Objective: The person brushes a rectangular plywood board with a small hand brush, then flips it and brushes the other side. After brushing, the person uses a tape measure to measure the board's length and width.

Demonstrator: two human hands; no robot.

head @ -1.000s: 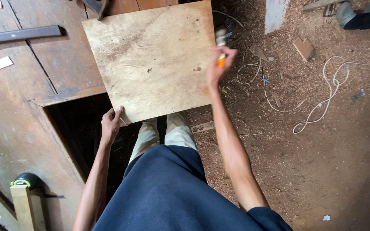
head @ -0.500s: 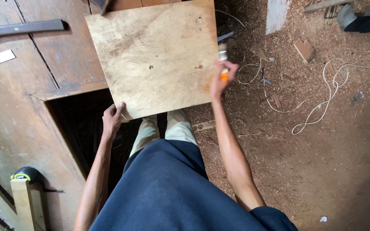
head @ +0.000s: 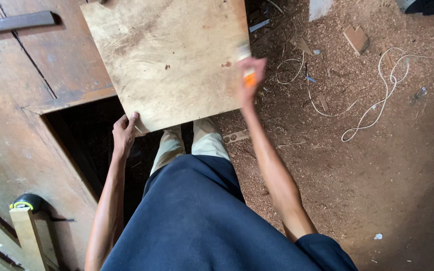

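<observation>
Gripping the near left corner of a plywood panel (head: 169,60), left hand (head: 124,133) has fingers curled over the edge. Panel rests tilted above dark floor opening (head: 84,140), over wooden boards (head: 21,110). Right hand (head: 249,75) at its right edge, fingers closed around orange-handled tool (head: 247,70). White cord (head: 377,105) lies on sawdust.

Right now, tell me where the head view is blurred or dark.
Head view: the right hand and the orange-handled tool it grips are motion-blurred; the board is evenly lit and sharp; the opening below the left hand lies in deep shadow, hiding detail; no glare.
</observation>
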